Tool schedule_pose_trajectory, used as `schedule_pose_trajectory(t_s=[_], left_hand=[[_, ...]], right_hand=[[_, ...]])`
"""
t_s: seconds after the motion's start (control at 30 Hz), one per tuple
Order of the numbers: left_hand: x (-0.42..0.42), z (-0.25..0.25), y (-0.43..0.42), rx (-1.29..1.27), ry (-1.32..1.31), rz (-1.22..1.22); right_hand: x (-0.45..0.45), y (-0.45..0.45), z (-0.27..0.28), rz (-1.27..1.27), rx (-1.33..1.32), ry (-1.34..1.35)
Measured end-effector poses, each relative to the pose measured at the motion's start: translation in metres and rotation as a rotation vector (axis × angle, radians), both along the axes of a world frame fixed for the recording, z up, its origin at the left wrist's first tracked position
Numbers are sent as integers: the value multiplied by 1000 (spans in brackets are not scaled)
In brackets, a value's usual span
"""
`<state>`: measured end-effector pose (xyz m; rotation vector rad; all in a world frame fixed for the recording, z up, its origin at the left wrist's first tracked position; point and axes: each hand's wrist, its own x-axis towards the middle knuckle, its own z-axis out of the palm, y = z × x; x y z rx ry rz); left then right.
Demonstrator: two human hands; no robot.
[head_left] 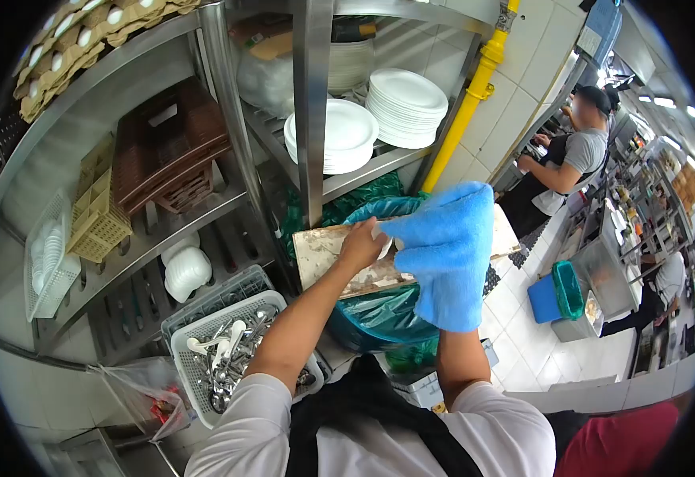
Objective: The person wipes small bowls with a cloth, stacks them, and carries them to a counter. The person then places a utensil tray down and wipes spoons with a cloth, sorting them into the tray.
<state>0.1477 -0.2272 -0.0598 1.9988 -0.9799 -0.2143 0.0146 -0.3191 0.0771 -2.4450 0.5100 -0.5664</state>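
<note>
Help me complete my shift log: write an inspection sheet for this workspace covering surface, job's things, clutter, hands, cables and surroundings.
Surface: worn, stained, rectangular white-and-brown board above a round blue bin lined with green plastic.
Job's things: soft blue cloth, draped over the right side of the board.
Clutter: pale grey mesh plastic basket of loose metal cutlery, beside the left arm.
Hands: left hand at the board, near the cloth's edge, grip unclear; right hand hidden by the cloth.
Cables: nothing seen.
Surroundings: stacked round white plates on a metal shelf; yellow pipe; person in a grey shirt beyond.
</note>
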Motion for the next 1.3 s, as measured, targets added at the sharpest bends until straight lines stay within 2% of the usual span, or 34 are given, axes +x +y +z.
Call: schedule_pose_trajectory(t_s=[0.07, 0.13, 0.17, 0.27, 0.43, 0.53, 0.57, 0.6, 0.67, 0.73, 0.77, 0.8, 0.87, 0.93, 1.0, 1.03, 1.07, 1.13, 1.17, 1.3], left_hand=[[-1, 5, 2, 28, 46, 2], [7, -8, -2, -99, 17, -96], [-4, 26, 2, 28, 114, 9], [5, -1, -11, -45, 199, 80], [8, 7, -7, 19, 383, 69], [17, 7, -6, 68, 328, 52], [15, 19, -4, 120, 495, 63], [14, 26, -4, 173, 660, 73], [17, 17, -13, 204, 672, 74], [23, 3, -27, 312, 706, -69], [10, 24, -21, 365, 666, -125], [0, 21, -23, 379, 665, -134], [-18, 21, -27, 367, 209, -58], [-38, 25, -21, 384, 153, -27], [-43, 22, -11, 275, 126, 29], [-37, 9, -6, 127, 197, 9], [-27, 2, -1, 133, 192, 5], [-4, -4, 1, -435, 1115, 2], [3, 5, 0, -612, 1243, -56], [23, 37, -30, -565, 1167, -115]], right_hand=[[34, -9, 11, 37, -22, -54], [72, -18, 21, 76, -38, -94], [92, -25, 22, 90, -45, -108], [156, -46, 31, 132, -79, -155], [210, -80, 34, 237, -127, -281], [164, -79, 49, 147, -163, -237], [130, -69, 55, 92, -166, -182], [98, -71, 43, 29, -69, -144], [27, -49, 38, -141, 168, -41], [-16, -56, -22, -316, 45, -12], [-30, -53, -48, -364, 104, -17], [-40, -41, -61, -433, 115, -44], [-50, -31, -80, -555, 160, -22], [-49, -41, -116, -580, 460, -60], [-40, -32, -128, -567, 632, -148], [-34, -26, -121, -590, 753, -152], [-29, -23, -118, -612, 874, -157], [-17, -26, -118, -604, 978, -171], [-14, -27, -118, -588, 1077, -173], [-6, -29, -118, -556, 1115, -173]])
